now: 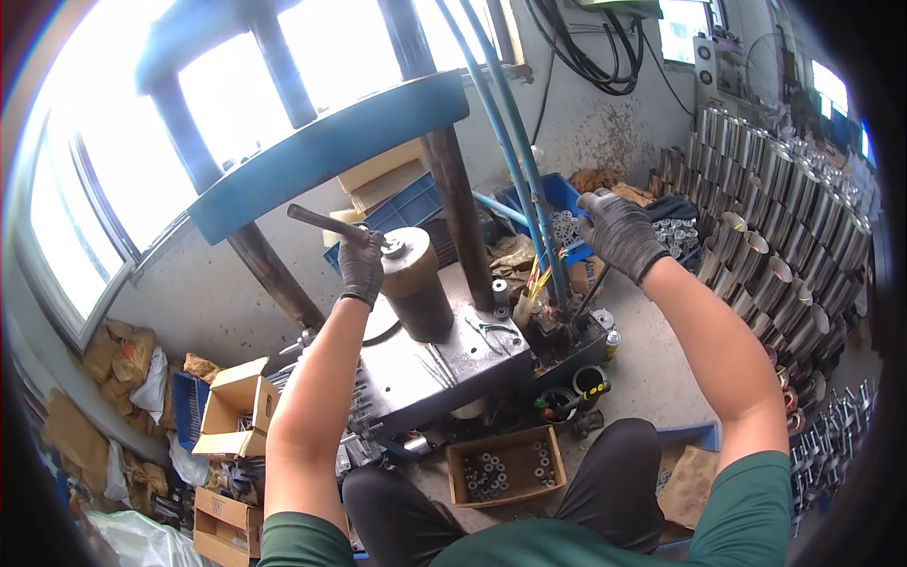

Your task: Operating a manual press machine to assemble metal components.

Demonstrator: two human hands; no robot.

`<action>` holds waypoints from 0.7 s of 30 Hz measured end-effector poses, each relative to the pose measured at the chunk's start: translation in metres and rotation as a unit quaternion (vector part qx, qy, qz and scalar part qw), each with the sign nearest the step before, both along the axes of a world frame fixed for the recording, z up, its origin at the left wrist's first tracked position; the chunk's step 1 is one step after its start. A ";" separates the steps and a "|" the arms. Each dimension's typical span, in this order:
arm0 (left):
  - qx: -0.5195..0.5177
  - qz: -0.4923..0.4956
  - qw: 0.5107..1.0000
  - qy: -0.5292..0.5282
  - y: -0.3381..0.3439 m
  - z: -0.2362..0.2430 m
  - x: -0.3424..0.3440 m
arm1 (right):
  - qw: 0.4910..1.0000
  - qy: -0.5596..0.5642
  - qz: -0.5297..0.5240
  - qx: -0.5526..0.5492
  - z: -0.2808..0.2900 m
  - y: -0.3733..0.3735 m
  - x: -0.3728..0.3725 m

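Note:
My left hand (pixel 362 266), in a dark knit glove, is closed around a dark bar handle (pixel 323 221) beside the top of a thick steel cylinder (pixel 423 307). A small round metal piece (pixel 394 249) sits on top of that cylinder, close to my fingers. The cylinder stands upright on the metal bed (pixel 453 378) of a blue-beamed press (pixel 331 151). Off to the right, my gloved right hand (pixel 624 234) is curled at the upper end of a thin dark lever (pixel 592 288), which slants down to the machine's base. My fingers hide the lever's top.
Loose rods (pixel 436 364) lie on the bed. A wooden box (pixel 505 465) of small metal rings stands between my knees. Stacked shiny tubes (pixel 756 198) fill the right side. Cardboard boxes (pixel 231 416) stand at left. Blue pipes (pixel 515 132) run upward beside the press.

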State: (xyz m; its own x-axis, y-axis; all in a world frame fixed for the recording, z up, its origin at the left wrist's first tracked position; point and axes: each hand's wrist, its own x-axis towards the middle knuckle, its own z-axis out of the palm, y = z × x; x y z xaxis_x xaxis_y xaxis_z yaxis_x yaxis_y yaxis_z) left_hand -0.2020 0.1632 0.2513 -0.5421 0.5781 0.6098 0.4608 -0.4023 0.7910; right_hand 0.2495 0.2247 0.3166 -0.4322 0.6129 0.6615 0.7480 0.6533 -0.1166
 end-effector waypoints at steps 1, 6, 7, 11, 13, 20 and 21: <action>-0.021 0.036 0.999 0.026 0.004 0.003 0.000 | 1.000 0.006 -0.001 -0.018 0.001 0.002 -0.001; -0.092 0.003 0.995 -0.032 0.016 0.021 0.013 | 0.997 -0.035 -0.022 -0.071 0.005 0.002 0.003; -0.101 -0.046 0.989 -0.102 0.018 0.022 0.011 | 0.996 -0.040 -0.021 -0.072 0.005 0.002 0.004; -0.114 -0.097 0.979 -0.141 0.028 0.024 0.003 | 0.996 -0.043 -0.025 -0.074 0.004 0.001 0.005; -0.111 -0.089 0.988 -0.057 0.032 0.020 -0.002 | 0.996 -0.042 -0.024 -0.076 0.004 0.000 0.006; -0.142 -0.067 0.988 0.004 0.043 0.005 -0.015 | 0.997 -0.037 0.009 -0.066 -0.012 -0.023 0.027; -0.141 -0.077 0.987 0.004 0.045 0.003 -0.007 | 0.994 -0.063 -0.003 -0.087 -0.015 -0.031 0.037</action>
